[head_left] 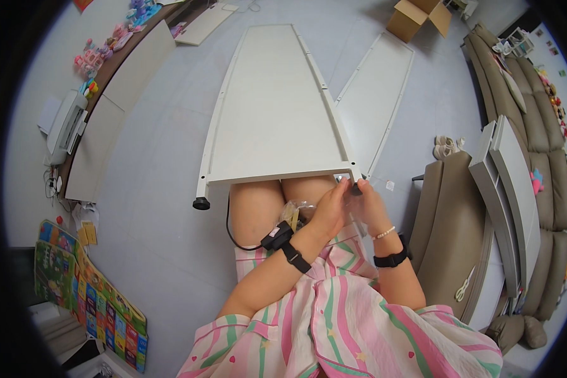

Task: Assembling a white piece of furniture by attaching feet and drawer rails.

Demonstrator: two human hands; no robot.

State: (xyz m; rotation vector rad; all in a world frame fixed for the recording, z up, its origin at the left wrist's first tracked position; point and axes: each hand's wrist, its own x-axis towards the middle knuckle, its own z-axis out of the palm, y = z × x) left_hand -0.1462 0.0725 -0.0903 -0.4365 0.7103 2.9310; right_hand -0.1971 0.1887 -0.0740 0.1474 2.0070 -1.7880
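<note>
A long white panel with a raised frame (274, 107) reaches away from my lap, its near end over my knees. A black round foot (200, 203) is fitted at its near left corner. At the near right corner, both my hands meet around a second black foot (357, 188). My left hand (329, 211) is closed, fingertips against the frame's corner. My right hand (370, 209), slightly blurred, has its fingers closed on that foot. A clear plastic bag (294, 213) with small contents rests in my lap, by my left wrist.
Another white framed panel (381, 88) lies on the floor behind. Grey-white panels (507, 201) lean on the brown sofa (542, 138) at the right, with scissors (465, 285) nearby. An open cardboard box (416, 19) stands far right. A printer (68, 126) and toys line the left.
</note>
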